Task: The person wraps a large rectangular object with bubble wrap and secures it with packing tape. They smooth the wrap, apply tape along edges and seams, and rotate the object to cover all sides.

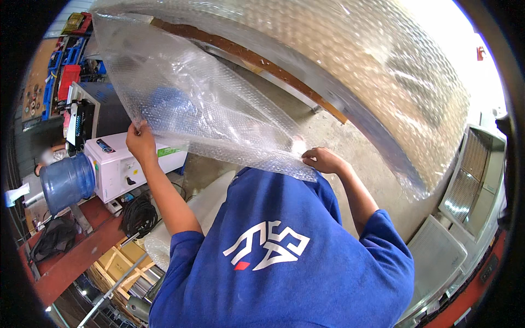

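Observation:
A loose sheet of clear bubble wrap [186, 93] stretches in front of me, its near edge hanging between my hands. My left hand [141, 143] is closed on the left part of that edge. At the sheet's right end, my right hand [324, 160] pinches the wrap between thumb and fingers. Beyond it lies a large, long item wrapped in bubble wrap [350, 49]. What it is cannot be made out through the layers. Along its near side runs a brown wooden strip [246, 53], partly under the loose sheet.
At left stand a white water dispenser [128, 164] and a blue water jug [68, 183], beside a red metal beam [82, 240]. A coil of black cable [139, 216] sits near my left elbow. Pale casings with grilles [467, 175] line the right side. Part of another person shows far left.

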`<action>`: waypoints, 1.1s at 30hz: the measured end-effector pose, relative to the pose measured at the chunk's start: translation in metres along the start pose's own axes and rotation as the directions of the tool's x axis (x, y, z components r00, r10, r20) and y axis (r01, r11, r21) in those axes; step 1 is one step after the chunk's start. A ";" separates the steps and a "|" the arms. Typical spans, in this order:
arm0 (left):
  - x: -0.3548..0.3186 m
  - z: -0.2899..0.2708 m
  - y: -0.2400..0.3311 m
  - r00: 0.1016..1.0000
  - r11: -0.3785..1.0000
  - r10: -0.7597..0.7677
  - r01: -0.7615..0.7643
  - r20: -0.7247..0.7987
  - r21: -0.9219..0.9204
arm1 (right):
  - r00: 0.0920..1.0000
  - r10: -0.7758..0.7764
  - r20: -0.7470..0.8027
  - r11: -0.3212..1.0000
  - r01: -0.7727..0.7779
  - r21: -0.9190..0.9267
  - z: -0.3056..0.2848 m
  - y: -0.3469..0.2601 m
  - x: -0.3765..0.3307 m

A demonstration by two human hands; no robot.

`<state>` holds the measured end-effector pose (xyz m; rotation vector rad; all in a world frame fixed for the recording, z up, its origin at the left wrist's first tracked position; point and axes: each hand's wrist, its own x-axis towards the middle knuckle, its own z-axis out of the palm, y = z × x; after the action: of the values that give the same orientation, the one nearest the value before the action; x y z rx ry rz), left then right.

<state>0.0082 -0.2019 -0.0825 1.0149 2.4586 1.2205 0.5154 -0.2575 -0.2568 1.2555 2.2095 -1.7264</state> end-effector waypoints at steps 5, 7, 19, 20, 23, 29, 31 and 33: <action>-0.020 0.016 -0.037 0.996 0.994 -0.020 0.029 0.086 -0.104 | 0.892 0.354 -0.281 0.882 -0.219 0.417 0.036 -0.009 -0.008; -0.037 0.026 -0.033 0.991 0.993 -0.045 0.059 0.127 -0.102 | 0.833 0.341 -0.435 0.912 -0.181 0.368 0.051 -0.006 -0.002; -0.099 0.067 -0.067 0.970 0.997 0.026 -0.008 0.241 -0.075 | 0.800 -0.069 -0.596 0.977 -0.066 -0.203 0.066 -0.043 -0.025; -0.107 0.068 -0.067 0.961 0.997 0.073 -0.064 0.267 -0.043 | 0.821 0.040 -0.569 0.993 -0.094 -0.066 0.067 -0.040 -0.025; -0.139 0.085 -0.078 0.956 0.994 0.075 -0.050 0.283 -0.096 | 0.757 0.278 -0.591 0.941 -0.091 0.327 0.063 -0.056 -0.042; -0.209 0.093 -0.060 0.825 0.855 -0.286 0.449 0.487 -0.259 | 0.597 0.253 -0.762 0.961 -0.069 0.266 0.071 -0.051 -0.064; -0.233 0.091 -0.063 0.856 0.869 -0.274 0.415 0.438 -0.270 | 0.640 0.176 -0.748 0.974 -0.005 0.226 0.074 -0.050 -0.070; -0.251 0.088 -0.061 0.882 0.895 -0.264 0.375 0.391 -0.241 | 0.769 0.155 -0.620 0.964 0.019 0.265 0.064 -0.050 -0.080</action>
<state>0.2046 -0.3399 -0.2116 0.6337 1.9799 1.1494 0.5115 -0.3566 -0.2002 2.2497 2.2240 -1.7847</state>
